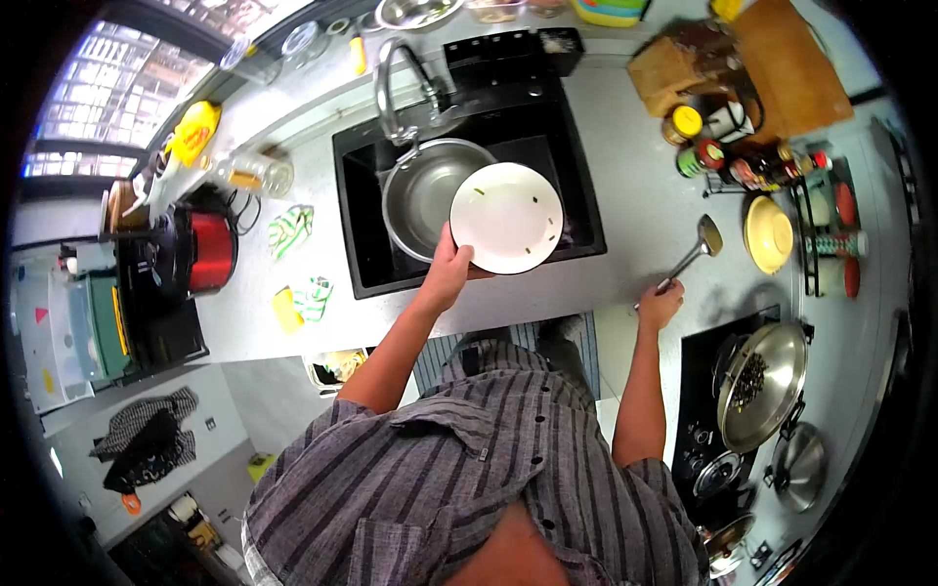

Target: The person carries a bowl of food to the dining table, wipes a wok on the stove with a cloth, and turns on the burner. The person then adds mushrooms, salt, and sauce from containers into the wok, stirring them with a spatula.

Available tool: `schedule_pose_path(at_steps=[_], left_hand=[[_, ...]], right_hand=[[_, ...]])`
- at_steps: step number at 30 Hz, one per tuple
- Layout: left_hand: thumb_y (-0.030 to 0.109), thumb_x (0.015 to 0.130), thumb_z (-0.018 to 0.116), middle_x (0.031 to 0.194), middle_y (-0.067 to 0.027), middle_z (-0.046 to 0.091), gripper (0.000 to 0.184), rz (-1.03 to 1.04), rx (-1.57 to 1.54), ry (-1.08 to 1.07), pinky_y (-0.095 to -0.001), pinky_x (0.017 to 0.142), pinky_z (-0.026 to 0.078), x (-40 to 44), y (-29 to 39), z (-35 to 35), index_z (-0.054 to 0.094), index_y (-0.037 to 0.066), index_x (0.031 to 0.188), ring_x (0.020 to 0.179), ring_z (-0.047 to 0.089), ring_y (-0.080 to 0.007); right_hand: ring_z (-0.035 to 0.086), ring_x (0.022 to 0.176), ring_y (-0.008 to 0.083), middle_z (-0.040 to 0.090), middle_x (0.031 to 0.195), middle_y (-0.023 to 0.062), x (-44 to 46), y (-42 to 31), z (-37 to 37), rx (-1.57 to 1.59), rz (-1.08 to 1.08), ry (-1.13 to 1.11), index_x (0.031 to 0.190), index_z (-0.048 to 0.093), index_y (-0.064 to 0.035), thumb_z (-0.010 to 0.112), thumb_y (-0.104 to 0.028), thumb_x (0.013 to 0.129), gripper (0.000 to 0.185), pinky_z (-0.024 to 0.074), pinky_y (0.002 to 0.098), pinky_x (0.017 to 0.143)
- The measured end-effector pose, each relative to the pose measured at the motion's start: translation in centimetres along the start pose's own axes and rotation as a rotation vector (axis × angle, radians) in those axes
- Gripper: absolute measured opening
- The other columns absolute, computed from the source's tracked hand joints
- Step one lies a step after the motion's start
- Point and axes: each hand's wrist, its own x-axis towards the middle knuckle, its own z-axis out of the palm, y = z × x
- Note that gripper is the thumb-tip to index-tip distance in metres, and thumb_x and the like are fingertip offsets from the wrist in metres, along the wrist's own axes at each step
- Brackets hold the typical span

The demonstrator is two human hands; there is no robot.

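My left hand [448,271] grips the near-left rim of a white plate [508,217], which has a few small green and dark bits on it. The plate is over the black sink [356,256] and covers part of a round metal basin [413,203] in it. Over the counter on the right, my right hand [661,305] is closed round the handle of a metal ladle [709,235], whose bowl points away from me. Above the basin arches the chrome faucet [388,95].
To the right, a wok [782,376] with dark chopped food sits on the black stove [696,400]. A yellow bowl [769,234] stands near sauce bottles [747,174]. Green-striped cloths [290,231] and a yellow sponge [287,311] lie left of the sink, near a red cooker [211,251].
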Motion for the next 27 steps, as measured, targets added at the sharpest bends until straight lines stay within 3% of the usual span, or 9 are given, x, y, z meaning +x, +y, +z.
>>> schedule_pose_path(at_steps=[3,5,7,9,11,13,15,17,27], left_hand=[[0.002,0.093,0.039,0.135,-0.0136,0.049,0.056,0.045,0.039,0.07,-0.0427,0.083,0.064,0.5,-1.2,-5.0,0.028,0.009,0.148,0.116,0.062,-0.027],[0.002,0.092,0.038,0.134,-0.0154,0.048,0.053,0.099,0.097,0.105,-0.0431,0.081,0.064,1.2,-3.3,-8.2,0.031,0.006,0.144,0.116,0.06,-0.0282],[0.001,0.092,0.037,0.135,-0.015,0.047,0.053,-0.005,-0.023,0.19,-0.0431,0.082,0.064,0.4,-2.2,-8.8,0.031,0.007,0.145,0.117,0.059,-0.0277],[0.001,0.093,0.037,0.136,-0.0147,0.047,0.053,-0.024,-0.072,0.27,-0.0429,0.082,0.064,0.9,-2.2,-10.3,0.031,0.008,0.145,0.117,0.059,-0.0274],[0.0,0.093,0.037,0.136,-0.0146,0.048,0.054,0.027,-0.094,0.301,-0.0421,0.08,0.064,2.1,-2.8,-11.9,0.031,0.009,0.146,0.114,0.06,-0.0273],[0.001,0.093,0.037,0.135,-0.0145,0.048,0.055,0.055,-0.102,0.317,-0.0418,0.079,0.064,3.1,-3.2,-13.0,0.03,0.009,0.147,0.114,0.06,-0.0271],[0.002,0.093,0.038,0.135,-0.0141,0.048,0.055,0.064,-0.124,0.339,-0.042,0.079,0.064,3.8,-3.0,-13.6,0.03,0.009,0.147,0.116,0.059,-0.0269],[0.003,0.094,0.039,0.137,-0.0143,0.047,0.052,0.078,-0.121,0.334,-0.0438,0.081,0.064,4.5,-3.1,-14.1,0.031,0.007,0.145,0.118,0.059,-0.0281],[-0.001,0.093,0.038,0.136,-0.0137,0.048,0.056,0.058,-0.144,0.333,-0.0419,0.078,0.065,5.5,-2.3,-13.8,0.029,0.009,0.147,0.117,0.06,-0.0278]], right_hand=[[0.059,0.11,0.0368,0.059,0.121,0.0197,-0.6,-5.8,-0.8,-0.238,-0.152,0.246,0.13,0.052,0.0016,0.069,-0.007,0.083,0.051,0.0484,0.0456,0.095],[0.061,0.106,0.0335,0.059,0.121,0.0179,-0.8,-13.5,2.5,0.252,-0.571,0.003,0.128,0.055,0.0025,0.071,-0.009,0.085,0.047,0.0505,0.0427,0.09],[0.063,0.105,0.0303,0.062,0.115,0.0172,-4.0,-26.3,3.8,0.331,-0.744,-0.423,0.129,0.059,-0.0031,0.071,-0.011,0.088,0.043,0.0513,0.0393,0.09],[0.064,0.106,0.0331,0.063,0.117,0.017,-5.0,-34.5,9.3,0.398,-0.939,-0.548,0.129,0.059,-0.0047,0.072,-0.011,0.087,0.045,0.0524,0.0396,0.092],[0.064,0.107,0.0363,0.064,0.116,0.0183,-6.0,-39.9,14.3,0.297,-1.196,-0.399,0.131,0.058,-0.0047,0.073,-0.01,0.085,0.048,0.0531,0.0422,0.091],[0.064,0.106,0.0382,0.064,0.114,0.0187,-5.3,-41.9,19.1,0.188,-1.3,-0.428,0.128,0.06,-0.0063,0.072,-0.011,0.085,0.045,0.0534,0.0444,0.091],[0.067,0.095,0.0369,0.067,0.102,0.0152,-5.2,-43.3,20.4,0.105,-1.27,-0.388,0.101,0.067,-0.0063,0.064,-0.008,0.087,0.015,0.0549,0.0459,0.083],[0.066,0.092,0.0361,0.067,0.096,0.0142,-5.0,-43.7,20.9,0.076,-1.265,-0.377,0.096,0.067,-0.0049,0.065,-0.007,0.087,0.009,0.0538,0.0442,0.081],[0.068,0.088,0.037,0.067,0.094,0.0163,-5.3,-43.7,20.5,0.004,-1.299,-0.396,0.094,0.067,-0.005,0.058,0.001,0.084,0.015,0.0559,0.0446,0.077]])
